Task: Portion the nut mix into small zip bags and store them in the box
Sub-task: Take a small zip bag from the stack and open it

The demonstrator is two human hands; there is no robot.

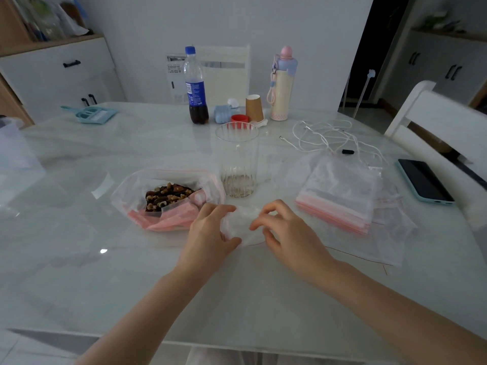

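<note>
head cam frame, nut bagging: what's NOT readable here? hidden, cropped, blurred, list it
- Small zip bag, head view: crumpled between the left hand and right hand; whether its seal is open cannot be told.
- Storage box: none clearly identifiable; a translucent object is cut off by the left edge.
- Nut mix: depth hidden by the folded big bag.
- Soda bottle label: too small to read.
- Stack of empty bags: count unreadable, layers overlap.
</note>
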